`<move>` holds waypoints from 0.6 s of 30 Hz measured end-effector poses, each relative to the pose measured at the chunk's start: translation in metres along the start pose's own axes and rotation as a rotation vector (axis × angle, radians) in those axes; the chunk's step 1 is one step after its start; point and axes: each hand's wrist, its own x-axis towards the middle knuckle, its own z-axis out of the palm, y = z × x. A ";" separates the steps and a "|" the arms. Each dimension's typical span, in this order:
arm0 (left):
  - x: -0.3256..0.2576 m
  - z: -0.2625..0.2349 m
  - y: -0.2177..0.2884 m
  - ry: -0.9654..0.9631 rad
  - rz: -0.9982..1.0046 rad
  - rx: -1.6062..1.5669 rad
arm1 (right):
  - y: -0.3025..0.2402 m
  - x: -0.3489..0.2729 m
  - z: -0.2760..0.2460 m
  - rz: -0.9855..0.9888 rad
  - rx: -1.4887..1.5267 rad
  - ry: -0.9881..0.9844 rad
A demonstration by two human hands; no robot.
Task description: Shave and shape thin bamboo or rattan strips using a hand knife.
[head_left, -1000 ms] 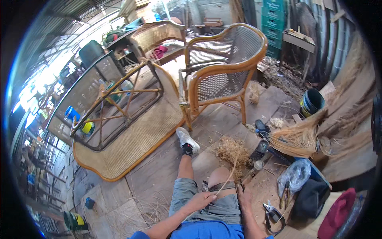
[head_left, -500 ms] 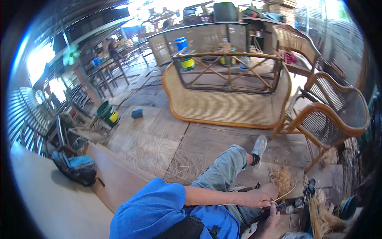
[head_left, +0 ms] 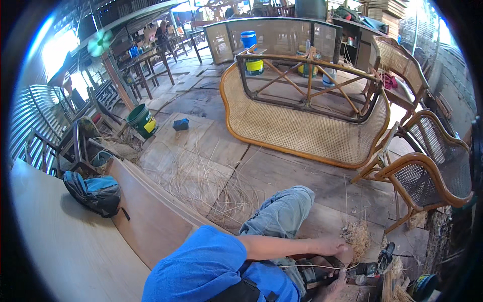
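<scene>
A thin, pale rattan strip (head_left: 309, 266) runs across my lap in front of my blue shirt. My right hand (head_left: 334, 288) is closed low by my leg, its raised thumb pressed against the strip. Close by, a dark, narrow object lies beneath the strip; its kind cannot be made out. My left hand (head_left: 331, 246) is just above the strip, beside my bare knee. Motion smears its fingers, so its grip is unclear. Loose rattan strips (head_left: 221, 189) lie tangled on the boards beyond my leg, and a pile of shavings (head_left: 356, 239) lies right of my knee.
A cane-woven settee (head_left: 302, 133) lies tipped over ahead, with a cane armchair (head_left: 420, 176) to its right. At left are wooden sheets (head_left: 146, 216), a backpack (head_left: 93, 194) and a dark green bucket (head_left: 142, 122). A blue object (head_left: 181, 124) sits on the floor.
The view has shifted, so the furniture appears further right. My left hand has moved up and away from the right hand and the strip. My outstretched foot has drawn back out of sight.
</scene>
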 end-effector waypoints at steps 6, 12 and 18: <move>0.009 0.016 -0.103 -0.188 -0.618 0.050 | -0.007 -0.010 0.023 -0.190 -0.020 0.006; 0.014 0.039 -0.129 -0.250 -0.568 -0.039 | -0.005 0.002 0.015 -0.086 -0.071 0.099; 0.017 0.047 -0.131 -0.106 -0.443 -0.193 | -0.015 -0.002 0.021 0.058 -0.114 0.166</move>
